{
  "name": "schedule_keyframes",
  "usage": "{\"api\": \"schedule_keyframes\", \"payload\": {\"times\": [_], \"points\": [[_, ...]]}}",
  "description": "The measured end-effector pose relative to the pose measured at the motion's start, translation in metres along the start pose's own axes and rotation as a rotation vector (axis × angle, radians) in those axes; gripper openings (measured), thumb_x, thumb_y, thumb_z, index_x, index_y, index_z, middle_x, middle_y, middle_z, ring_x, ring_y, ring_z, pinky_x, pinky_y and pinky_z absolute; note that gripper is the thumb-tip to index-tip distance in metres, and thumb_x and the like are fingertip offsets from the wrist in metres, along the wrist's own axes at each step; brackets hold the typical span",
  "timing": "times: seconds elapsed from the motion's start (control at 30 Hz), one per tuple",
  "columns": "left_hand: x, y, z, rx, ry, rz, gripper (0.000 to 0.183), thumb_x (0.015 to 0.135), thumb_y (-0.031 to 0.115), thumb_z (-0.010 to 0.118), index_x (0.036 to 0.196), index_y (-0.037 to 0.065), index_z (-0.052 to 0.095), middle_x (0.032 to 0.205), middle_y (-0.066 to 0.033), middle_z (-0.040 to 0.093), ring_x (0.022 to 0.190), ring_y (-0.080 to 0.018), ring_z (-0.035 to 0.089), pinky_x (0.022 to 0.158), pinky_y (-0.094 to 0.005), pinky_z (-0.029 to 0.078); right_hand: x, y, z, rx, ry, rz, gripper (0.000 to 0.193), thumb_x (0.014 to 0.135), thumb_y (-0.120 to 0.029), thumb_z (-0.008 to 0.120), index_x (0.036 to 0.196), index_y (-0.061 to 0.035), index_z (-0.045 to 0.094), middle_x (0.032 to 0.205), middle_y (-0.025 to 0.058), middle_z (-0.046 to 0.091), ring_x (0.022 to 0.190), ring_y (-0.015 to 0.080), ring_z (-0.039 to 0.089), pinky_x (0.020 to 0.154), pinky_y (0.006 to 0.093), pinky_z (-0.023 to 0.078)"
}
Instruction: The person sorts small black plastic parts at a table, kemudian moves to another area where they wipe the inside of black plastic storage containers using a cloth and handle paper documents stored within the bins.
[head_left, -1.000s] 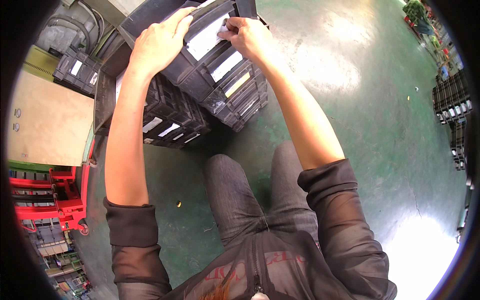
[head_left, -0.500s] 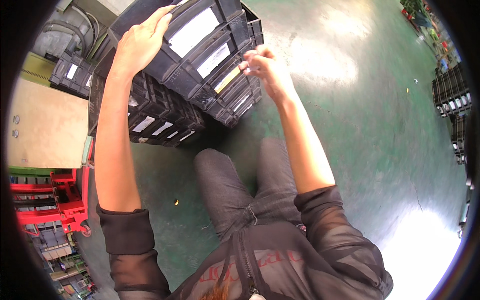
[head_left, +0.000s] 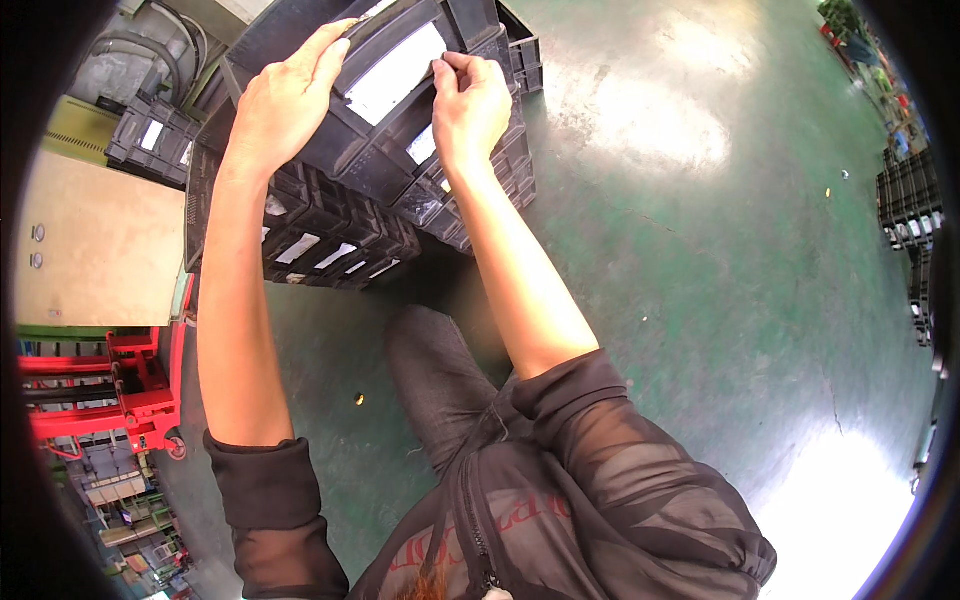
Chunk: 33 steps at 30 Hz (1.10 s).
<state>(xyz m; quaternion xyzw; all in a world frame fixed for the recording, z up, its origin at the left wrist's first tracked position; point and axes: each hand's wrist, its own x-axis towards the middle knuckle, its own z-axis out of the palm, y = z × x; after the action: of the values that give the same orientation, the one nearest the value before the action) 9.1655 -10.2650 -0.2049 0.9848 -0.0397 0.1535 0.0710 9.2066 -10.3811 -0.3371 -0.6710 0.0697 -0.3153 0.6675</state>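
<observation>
A stack of black plastic crates (head_left: 380, 150) stands in front of me, with white labels on the sides facing me. My left hand (head_left: 290, 105) is closed at the upper edge of the top crate; its fingertips lie at the rim, and part of its grip is hidden. My right hand (head_left: 472, 105) is in a pinch, thumb and forefinger at the right end of the top crate's white label (head_left: 395, 75). The rest of its fingers are curled in. Below it, my right hand and forearm partly cover the lower labels.
A second stack of black crates (head_left: 335, 225) adjoins on the left. Further left are a pale wooden panel (head_left: 100, 245) and a red wheeled metal frame (head_left: 145, 390). Green floor (head_left: 690, 300) spreads to the right, and more black crates (head_left: 910, 205) stand at the far right.
My right hand has moved left and up from beside the stack to the top crate's label. The left hand stays at the rim. The view has shifted slightly.
</observation>
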Motion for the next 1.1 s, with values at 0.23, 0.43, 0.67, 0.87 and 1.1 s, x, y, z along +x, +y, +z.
{"api": "schedule_keyframes", "payload": {"times": [0.23,0.43,0.67,0.87,1.1], "points": [[0.001,0.004,0.003,-0.045,0.032,0.043,0.039,0.094,0.043,0.036,0.127,0.026,0.047,0.077,-0.0150,0.063,0.079,-0.0230,0.063,0.078,-0.0334,0.044,0.016,0.006,0.002,-0.105,0.028,-0.091,0.015,0.079,-0.018,0.063,0.079,-0.0037,0.059,0.083,0.0103,0.055,0.074,0.0294,0.059,0.067,0.0383,0.046],[0.001,0.006,-0.001,-0.047,0.001,0.007,0.039,0.094,0.043,0.035,0.127,0.025,0.048,0.074,-0.0140,0.062,0.076,-0.0218,0.061,0.076,-0.0329,0.044,0.012,0.001,0.013,-0.258,-0.004,-0.089,0.015,0.084,-0.016,0.056,0.087,-0.0014,0.052,0.091,0.0157,0.052,0.077,0.0349,0.059,0.069,0.0421,0.046],[-0.001,0.005,0.002,-0.043,0.018,0.031,0.039,0.094,0.043,0.035,0.126,0.025,0.049,0.070,-0.0140,0.060,0.071,-0.0196,0.060,0.074,-0.0332,0.044,0.005,0.007,0.002,-0.122,-0.018,-0.063,0.020,0.085,-0.023,0.057,0.092,-0.0039,0.055,0.091,0.0121,0.053,0.082,0.0312,0.059,0.071,0.0398,0.046],[-0.001,0.009,0.002,-0.046,0.007,-0.012,0.038,0.094,0.043,0.035,0.126,0.026,0.049,0.066,-0.0137,0.058,0.068,-0.0200,0.059,0.072,-0.0336,0.044,0.012,0.000,0.002,-0.506,0.009,-0.315,0.012,0.075,-0.011,0.059,0.082,-0.0009,0.058,0.084,0.0134,0.055,0.071,0.0276,0.062,0.064,0.0364,0.050],[0.001,0.010,0.000,0.001,0.003,-0.022,0.039,0.094,0.043,0.036,0.125,0.025,0.049,0.070,-0.0139,0.059,0.070,-0.0195,0.060,0.073,-0.0342,0.044,0.020,0.003,0.008,-0.511,0.033,-0.326,0.011,0.071,-0.010,0.058,0.077,-0.0011,0.056,0.079,0.0153,0.056,0.069,0.0296,0.062,0.063,0.0374,0.050]]}}
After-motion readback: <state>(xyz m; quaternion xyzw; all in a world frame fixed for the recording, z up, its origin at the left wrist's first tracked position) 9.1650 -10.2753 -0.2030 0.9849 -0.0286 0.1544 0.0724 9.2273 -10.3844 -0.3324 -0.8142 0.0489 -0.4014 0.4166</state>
